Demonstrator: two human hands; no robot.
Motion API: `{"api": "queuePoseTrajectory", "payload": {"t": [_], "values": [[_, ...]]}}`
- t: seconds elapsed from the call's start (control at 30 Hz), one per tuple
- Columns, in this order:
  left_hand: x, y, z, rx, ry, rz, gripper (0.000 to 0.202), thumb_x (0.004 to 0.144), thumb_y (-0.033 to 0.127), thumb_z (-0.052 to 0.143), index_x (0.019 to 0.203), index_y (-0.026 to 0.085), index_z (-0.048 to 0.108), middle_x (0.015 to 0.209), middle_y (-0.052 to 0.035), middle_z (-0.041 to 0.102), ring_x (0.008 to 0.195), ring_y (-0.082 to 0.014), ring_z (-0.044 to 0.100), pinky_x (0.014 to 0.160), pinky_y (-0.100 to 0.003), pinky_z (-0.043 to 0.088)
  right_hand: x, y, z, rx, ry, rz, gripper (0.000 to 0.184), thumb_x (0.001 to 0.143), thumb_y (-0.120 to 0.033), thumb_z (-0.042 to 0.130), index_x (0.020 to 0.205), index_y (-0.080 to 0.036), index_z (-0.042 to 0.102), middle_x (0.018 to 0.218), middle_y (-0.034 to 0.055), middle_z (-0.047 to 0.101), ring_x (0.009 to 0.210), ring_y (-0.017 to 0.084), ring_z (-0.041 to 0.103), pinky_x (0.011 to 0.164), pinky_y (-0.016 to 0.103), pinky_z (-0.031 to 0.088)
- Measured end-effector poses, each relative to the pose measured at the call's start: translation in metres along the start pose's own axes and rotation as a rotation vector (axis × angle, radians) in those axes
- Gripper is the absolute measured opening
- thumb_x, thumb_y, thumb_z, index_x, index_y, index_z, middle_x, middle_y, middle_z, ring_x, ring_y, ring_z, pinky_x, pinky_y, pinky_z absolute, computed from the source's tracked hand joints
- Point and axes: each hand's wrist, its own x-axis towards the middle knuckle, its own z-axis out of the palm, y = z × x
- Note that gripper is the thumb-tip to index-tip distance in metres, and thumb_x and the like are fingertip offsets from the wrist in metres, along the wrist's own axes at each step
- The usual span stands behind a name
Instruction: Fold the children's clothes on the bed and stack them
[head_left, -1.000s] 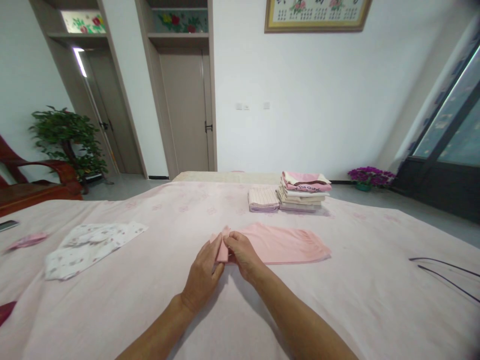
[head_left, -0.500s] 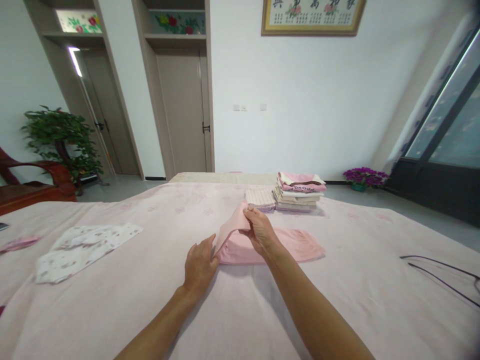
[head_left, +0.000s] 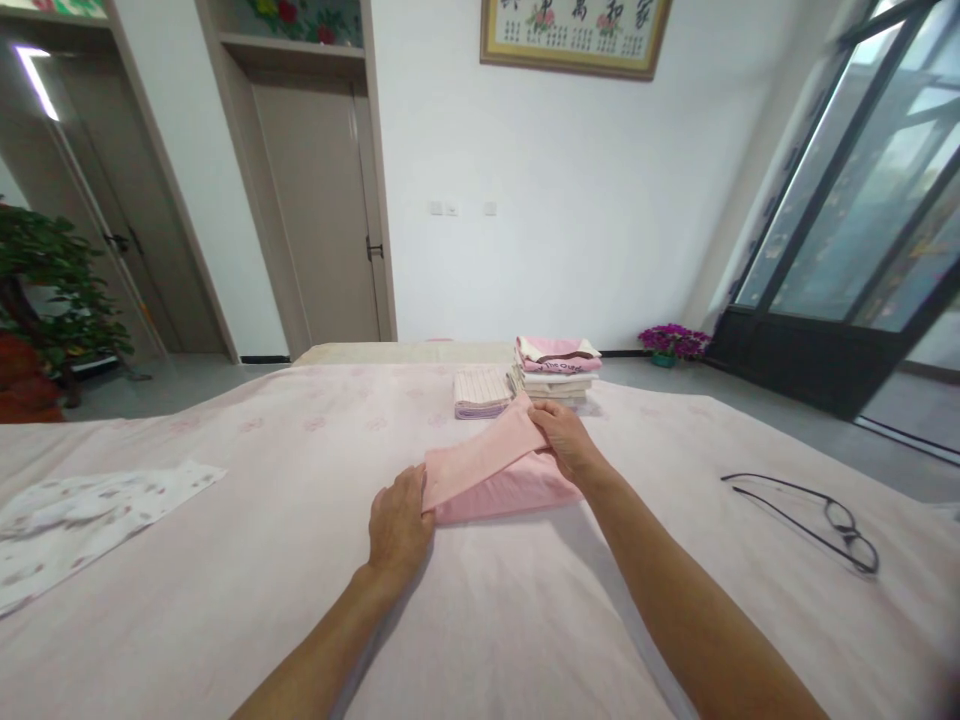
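Pinching raised upper edge of pink garment (head_left: 469, 465) between fingers (head_left: 541, 417) of right hand (head_left: 564, 440), clamped on the cloth. Touching left end of same garment with left hand (head_left: 400, 520), with fingers bent and thumb low by the near corner; can't tell if pinching or only pressing there. Lying on pale pink sheet (head_left: 465, 620), around mid-view, between both hands; folded over in a slanting flap rising toward right hand, with lower layer exposed underneath. Partly hidden at right end by right hand.

Just beyond garment, can see striped folded cloth (head_left: 481, 390), set right beside taller pile of folded clothes (head_left: 556, 368), topped with pink-and-white piece bearing dark lettering. Off left, well apart, spot white patterned cloth (head_left: 90, 515), rumpled, cut by edge of view. Off right, note glasses (head_left: 840, 520), with temples unfolded. Past sheet, can make out purple flowers (head_left: 673, 340) in green pot (head_left: 663, 360), leafy plant (head_left: 56, 280) far left, grey-brown door (head_left: 315, 210), framed picture (head_left: 574, 35) on white wall (head_left: 450, 130), dark-framed glass door (head_left: 832, 240) at right.
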Motion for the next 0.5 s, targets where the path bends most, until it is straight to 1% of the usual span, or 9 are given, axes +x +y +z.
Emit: {"api": "queuePoseTrajectory", "payload": {"t": [0.07, 0.13, 0.27, 0.33, 0.4, 0.5], "values": [[-0.002, 0.001, 0.002, 0.033, 0.023, 0.060, 0.063, 0.077, 0.004, 0.050, 0.139, 0.017, 0.048, 0.144, -0.0152, 0.052, 0.133, -0.0278, 0.047, 0.111, -0.047, 0.032, 0.003, 0.013, -0.016, -0.133, 0.029, 0.008, 0.019, 0.067, -0.032, 0.061, 0.079, -0.018, 0.060, 0.061, -0.0035, 0.054, 0.052, 0.010, 0.048, 0.040, 0.017, 0.037], [-0.004, 0.002, 0.002, 0.047, 0.042, 0.112, 0.065, 0.076, 0.003, 0.051, 0.139, 0.019, 0.048, 0.147, -0.0140, 0.050, 0.134, -0.0282, 0.045, 0.113, -0.049, 0.029, 0.006, 0.029, -0.030, -0.255, 0.041, 0.013, 0.018, 0.068, -0.032, 0.059, 0.080, -0.018, 0.060, 0.062, -0.0028, 0.054, 0.053, 0.011, 0.049, 0.041, 0.018, 0.038], [-0.004, 0.002, 0.000, 0.037, 0.039, 0.126, 0.066, 0.075, 0.003, 0.051, 0.139, 0.020, 0.050, 0.146, -0.0146, 0.050, 0.133, -0.0291, 0.047, 0.111, -0.050, 0.033, 0.008, 0.059, -0.052, -0.514, 0.052, -0.033, 0.014, 0.076, -0.032, 0.055, 0.079, -0.020, 0.060, 0.064, -0.0021, 0.056, 0.053, 0.012, 0.051, 0.045, 0.021, 0.038], [-0.004, 0.002, 0.001, 0.025, 0.031, 0.149, 0.066, 0.075, 0.002, 0.049, 0.139, 0.020, 0.050, 0.147, -0.0139, 0.049, 0.133, -0.0287, 0.047, 0.111, -0.050, 0.034, 0.007, 0.068, -0.060, -0.690, 0.072, -0.099, 0.013, 0.081, -0.032, 0.053, 0.078, -0.020, 0.060, 0.063, -0.0012, 0.057, 0.055, 0.013, 0.052, 0.050, 0.022, 0.037], [-0.004, 0.002, 0.003, 0.014, 0.031, 0.204, 0.066, 0.075, 0.001, 0.048, 0.137, 0.022, 0.053, 0.148, -0.0120, 0.048, 0.133, -0.0277, 0.047, 0.112, -0.049, 0.033, 0.004, 0.073, -0.066, -0.857, 0.104, -0.167, 0.015, 0.085, -0.031, 0.052, 0.078, -0.021, 0.060, 0.065, 0.0006, 0.061, 0.060, 0.014, 0.054, 0.055, 0.024, 0.035], [-0.004, 0.001, 0.008, 0.020, 0.018, 0.270, 0.064, 0.076, 0.000, 0.047, 0.135, 0.025, 0.056, 0.148, -0.0110, 0.049, 0.134, -0.0275, 0.047, 0.113, -0.050, 0.033, -0.001, 0.079, -0.071, -1.006, 0.119, -0.205, 0.021, 0.092, -0.036, 0.049, 0.082, -0.021, 0.061, 0.074, 0.0033, 0.067, 0.067, 0.017, 0.058, 0.060, 0.025, 0.033]]}}
